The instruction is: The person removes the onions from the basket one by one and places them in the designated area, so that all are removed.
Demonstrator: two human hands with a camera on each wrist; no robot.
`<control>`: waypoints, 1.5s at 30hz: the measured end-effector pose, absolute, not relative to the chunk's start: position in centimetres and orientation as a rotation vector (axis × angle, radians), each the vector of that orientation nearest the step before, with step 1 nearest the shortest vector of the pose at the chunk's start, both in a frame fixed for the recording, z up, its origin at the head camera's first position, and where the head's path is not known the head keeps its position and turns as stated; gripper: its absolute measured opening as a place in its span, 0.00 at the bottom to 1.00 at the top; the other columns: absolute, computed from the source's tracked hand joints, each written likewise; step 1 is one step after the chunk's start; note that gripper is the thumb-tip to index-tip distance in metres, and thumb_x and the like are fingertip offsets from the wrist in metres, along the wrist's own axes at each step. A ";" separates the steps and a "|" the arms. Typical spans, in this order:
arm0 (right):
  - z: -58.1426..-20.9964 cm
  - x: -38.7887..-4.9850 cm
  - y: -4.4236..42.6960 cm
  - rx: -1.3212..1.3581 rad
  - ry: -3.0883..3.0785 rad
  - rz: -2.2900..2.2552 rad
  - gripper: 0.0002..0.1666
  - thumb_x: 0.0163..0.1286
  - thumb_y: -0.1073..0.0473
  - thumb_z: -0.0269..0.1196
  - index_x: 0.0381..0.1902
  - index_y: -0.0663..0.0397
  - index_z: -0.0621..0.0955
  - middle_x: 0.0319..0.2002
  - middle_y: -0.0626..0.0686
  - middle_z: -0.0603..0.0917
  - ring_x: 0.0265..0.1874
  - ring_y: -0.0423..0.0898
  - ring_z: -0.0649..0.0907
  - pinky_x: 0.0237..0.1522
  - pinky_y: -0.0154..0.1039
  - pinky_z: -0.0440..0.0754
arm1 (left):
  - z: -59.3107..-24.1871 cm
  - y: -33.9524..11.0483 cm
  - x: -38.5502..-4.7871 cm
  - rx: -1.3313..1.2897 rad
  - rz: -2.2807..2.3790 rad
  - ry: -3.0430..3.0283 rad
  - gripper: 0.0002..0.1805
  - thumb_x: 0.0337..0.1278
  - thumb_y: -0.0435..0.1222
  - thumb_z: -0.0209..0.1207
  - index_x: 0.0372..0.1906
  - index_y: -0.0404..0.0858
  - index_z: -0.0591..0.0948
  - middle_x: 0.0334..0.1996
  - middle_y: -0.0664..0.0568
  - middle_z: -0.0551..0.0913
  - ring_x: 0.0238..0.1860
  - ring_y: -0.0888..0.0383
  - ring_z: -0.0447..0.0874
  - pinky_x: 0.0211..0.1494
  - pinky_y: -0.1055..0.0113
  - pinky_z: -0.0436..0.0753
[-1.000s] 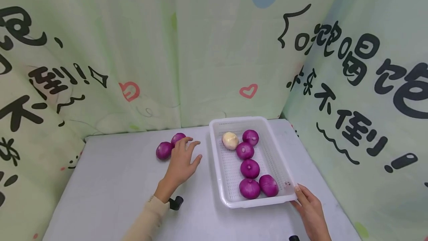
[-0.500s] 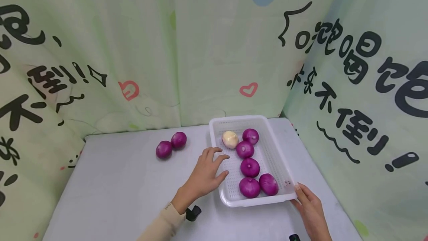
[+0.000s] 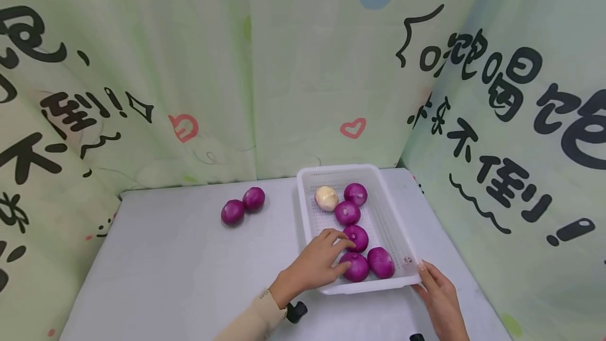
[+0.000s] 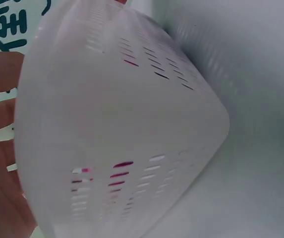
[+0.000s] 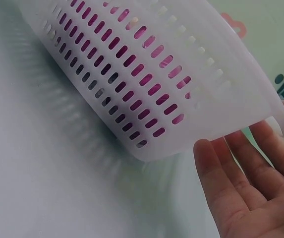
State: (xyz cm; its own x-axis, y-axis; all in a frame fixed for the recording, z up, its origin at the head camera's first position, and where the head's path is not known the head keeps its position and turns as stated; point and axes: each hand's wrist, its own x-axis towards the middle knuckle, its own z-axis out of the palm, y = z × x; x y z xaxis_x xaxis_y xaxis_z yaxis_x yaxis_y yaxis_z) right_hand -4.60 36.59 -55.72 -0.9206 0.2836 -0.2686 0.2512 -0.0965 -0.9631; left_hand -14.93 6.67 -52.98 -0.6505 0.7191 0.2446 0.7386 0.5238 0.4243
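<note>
A white perforated plastic basket (image 3: 312,288) holds several purple onions and one pale onion (image 3: 326,198). My left hand (image 3: 319,262) reaches over its left rim, fingers bent loosely above a purple onion (image 3: 357,238) and the thumb by the front-left onion (image 3: 355,269). Whether the fingertips touch either onion is hard to tell. In the left wrist view the basket wall (image 4: 107,114) hides most of that hand; its fingers (image 4: 0,163) show at the left edge. My right hand (image 3: 437,296) grips the basket's front-right corner, with fingers (image 5: 213,173) under the rim.
Two more purple onions, one (image 3: 233,212) touching the other (image 3: 253,199), lie on the white table (image 3: 189,278) left of the basket. A printed curtain (image 3: 293,67) rises behind the table and along both sides.
My left hand has moved right and toward me, from beside the two loose onions to over the front onions in the basket. My right hand stays at the basket's corner.
</note>
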 end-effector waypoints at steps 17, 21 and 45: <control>-55.7 -4.7 36.6 -0.695 -2.128 2.200 0.11 0.81 0.47 0.57 0.55 0.36 0.82 0.46 0.24 0.82 0.48 0.23 0.82 0.50 0.26 0.85 | -54.4 10.3 -15.4 -1.487 -0.448 -2.910 0.31 0.67 0.51 0.66 0.73 0.57 0.75 0.72 0.60 0.76 0.66 0.54 0.76 0.60 0.58 0.83; -55.8 -4.7 36.7 -0.697 -2.122 2.204 0.09 0.81 0.47 0.57 0.53 0.34 0.82 0.45 0.25 0.83 0.48 0.23 0.82 0.50 0.26 0.85 | -54.5 10.4 -15.5 -1.533 -0.446 -2.894 0.30 0.67 0.49 0.67 0.72 0.58 0.76 0.72 0.61 0.76 0.66 0.56 0.76 0.59 0.61 0.83; -56.0 -4.6 36.7 -0.614 -2.065 2.255 0.10 0.83 0.52 0.56 0.47 0.29 0.84 0.47 0.27 0.84 0.49 0.25 0.83 0.50 0.27 0.85 | -54.5 10.6 -15.7 -1.578 -0.479 -2.854 0.25 0.63 0.44 0.70 0.65 0.52 0.82 0.63 0.60 0.84 0.62 0.60 0.79 0.63 0.70 0.81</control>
